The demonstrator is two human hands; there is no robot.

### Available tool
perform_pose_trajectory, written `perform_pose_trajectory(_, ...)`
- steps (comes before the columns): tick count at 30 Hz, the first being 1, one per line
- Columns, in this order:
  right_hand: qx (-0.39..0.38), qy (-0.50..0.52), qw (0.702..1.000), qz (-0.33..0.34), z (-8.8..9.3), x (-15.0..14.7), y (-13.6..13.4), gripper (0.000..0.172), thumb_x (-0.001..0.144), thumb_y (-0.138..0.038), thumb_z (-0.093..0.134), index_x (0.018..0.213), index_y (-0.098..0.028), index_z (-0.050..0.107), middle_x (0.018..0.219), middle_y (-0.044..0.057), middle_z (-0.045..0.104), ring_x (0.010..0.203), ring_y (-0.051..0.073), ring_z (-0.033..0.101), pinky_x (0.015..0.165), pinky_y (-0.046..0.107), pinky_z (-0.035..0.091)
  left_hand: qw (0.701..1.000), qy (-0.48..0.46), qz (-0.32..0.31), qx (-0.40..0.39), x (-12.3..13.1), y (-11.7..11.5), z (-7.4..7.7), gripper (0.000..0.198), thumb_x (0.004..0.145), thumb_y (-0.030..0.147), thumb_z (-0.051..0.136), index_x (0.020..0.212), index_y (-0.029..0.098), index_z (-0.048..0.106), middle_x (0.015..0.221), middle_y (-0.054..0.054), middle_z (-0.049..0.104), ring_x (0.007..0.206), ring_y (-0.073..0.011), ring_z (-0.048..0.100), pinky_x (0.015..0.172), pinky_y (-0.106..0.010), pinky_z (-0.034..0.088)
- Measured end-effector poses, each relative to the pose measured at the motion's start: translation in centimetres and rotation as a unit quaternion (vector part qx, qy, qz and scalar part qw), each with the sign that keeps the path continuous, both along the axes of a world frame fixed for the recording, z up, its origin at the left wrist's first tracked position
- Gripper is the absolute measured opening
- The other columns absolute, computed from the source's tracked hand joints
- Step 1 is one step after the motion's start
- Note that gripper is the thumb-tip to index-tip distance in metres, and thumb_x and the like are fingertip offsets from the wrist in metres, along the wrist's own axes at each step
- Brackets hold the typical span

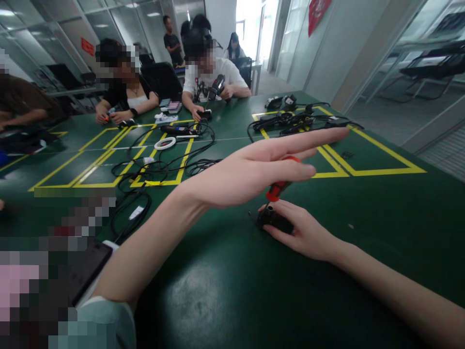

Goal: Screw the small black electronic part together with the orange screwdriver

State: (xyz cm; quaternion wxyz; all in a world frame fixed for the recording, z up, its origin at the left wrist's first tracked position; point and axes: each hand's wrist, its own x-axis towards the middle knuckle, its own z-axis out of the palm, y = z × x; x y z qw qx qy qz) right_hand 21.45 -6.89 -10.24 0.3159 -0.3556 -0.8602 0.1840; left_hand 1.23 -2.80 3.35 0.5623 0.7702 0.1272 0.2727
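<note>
My left hand point(247, 169) reaches across from the lower left, its fingers stretched out to the right. Between its thumb and fingers is a screwdriver point(275, 192) with a red and black handle, partly hidden behind the thumb. The shaft points down to a small black part point(278, 220) on the table, though exact contact at the tip is hard to make out. My right hand point(308, 230) is closed around that black part, fingers behind it and thumb in front, holding it against the green tabletop. A tiny dark piece point(249, 213) lies just left of it.
Black cables point(160, 165) and a white tape roll point(165, 143) lie on the green table point(225, 300), among yellow tape outlines. More bundled cables point(283, 121) lie farther right. Across the table, a person in a white shirt point(228, 72) holds a power drill point(217, 87); others sit left.
</note>
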Motion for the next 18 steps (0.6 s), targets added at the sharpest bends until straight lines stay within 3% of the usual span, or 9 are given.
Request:
perform_pose_trajectory(5, -0.015, -0.002, 1.000, -0.007, 0.0, 0.0, -0.2, 0.013, 0.095, -0.026, 0.062, 0.106, -0.020, 0.064, 0.104, 0.011, 0.077, 0.095, 0.028, 0.075, 0.084, 0.044, 0.063, 0.992, 0.031, -0.045, -0.116, -0.8, 0.0, 1.0, 0.038, 0.092, 0.020, 0.061, 0.127, 0.026, 0.074, 0.146, 0.002, 0.066, 0.130, -0.0244, 0.067, 0.110, -0.034, 0.055)
perform_pose_trajectory(8, -0.026, 0.004, 1.000, -0.007, -0.1, -0.1, -0.3, 0.015, 0.096, -0.026, 0.061, 0.109, -0.021, 0.064, 0.101, 0.010, 0.078, 0.090, 0.028, 0.076, 0.078, 0.042, 0.064, 0.985, 0.093, -0.073, -0.122, -1.4, -0.1, 1.9, 0.031, 0.091, 0.021, 0.067, 0.121, 0.020, 0.076, 0.124, -0.005, 0.078, 0.119, -0.0237, 0.073, 0.101, -0.033, 0.060)
perform_pose_trajectory(10, -0.007, 0.019, 1.000, -0.002, -0.1, -0.1, -0.3, 0.020, 0.096, -0.026, 0.061, 0.115, -0.022, 0.064, 0.107, 0.010, 0.078, 0.097, 0.029, 0.076, 0.083, 0.042, 0.064, 0.984, 0.113, -0.080, -0.114, -1.5, 0.0, 2.2, 0.031, 0.090, 0.021, 0.071, 0.120, 0.019, 0.076, 0.113, -0.006, 0.081, 0.110, -0.0217, 0.076, 0.093, -0.030, 0.062)
perform_pose_trajectory(12, 0.015, 0.024, 1.000, -0.001, -0.2, -0.1, -0.3, 0.021, 0.095, -0.026, 0.061, 0.115, -0.022, 0.064, 0.110, 0.011, 0.077, 0.101, 0.030, 0.075, 0.086, 0.042, 0.063, 0.985, 0.116, -0.070, -0.105, -1.4, 0.0, 2.1, 0.036, 0.088, 0.023, 0.074, 0.124, 0.020, 0.074, 0.099, -0.005, 0.082, 0.096, -0.0195, 0.078, 0.084, -0.028, 0.062)
perform_pose_trajectory(15, 0.010, 0.010, 1.000, 0.000, -0.2, 0.0, -0.1, 0.013, 0.095, -0.024, 0.061, 0.107, -0.021, 0.063, 0.101, 0.011, 0.076, 0.092, 0.027, 0.074, 0.079, 0.039, 0.062, 0.990, 0.104, -0.019, -0.090, -1.0, 0.1, 1.8, 0.043, 0.086, 0.028, 0.077, 0.128, 0.020, 0.070, 0.079, -0.002, 0.078, 0.076, -0.0159, 0.075, 0.071, -0.025, 0.059)
perform_pose_trajectory(18, -0.003, 0.003, 1.000, 0.003, -0.2, -0.1, 0.0, 0.012, 0.094, -0.023, 0.062, 0.106, -0.021, 0.061, 0.098, 0.009, 0.075, 0.088, 0.025, 0.073, 0.076, 0.038, 0.061, 0.991, 0.104, 0.037, -0.071, -0.6, 0.1, 1.5, 0.036, 0.085, 0.032, 0.077, 0.117, 0.017, 0.071, 0.069, 0.001, 0.071, 0.066, -0.0119, 0.069, 0.065, -0.023, 0.055)
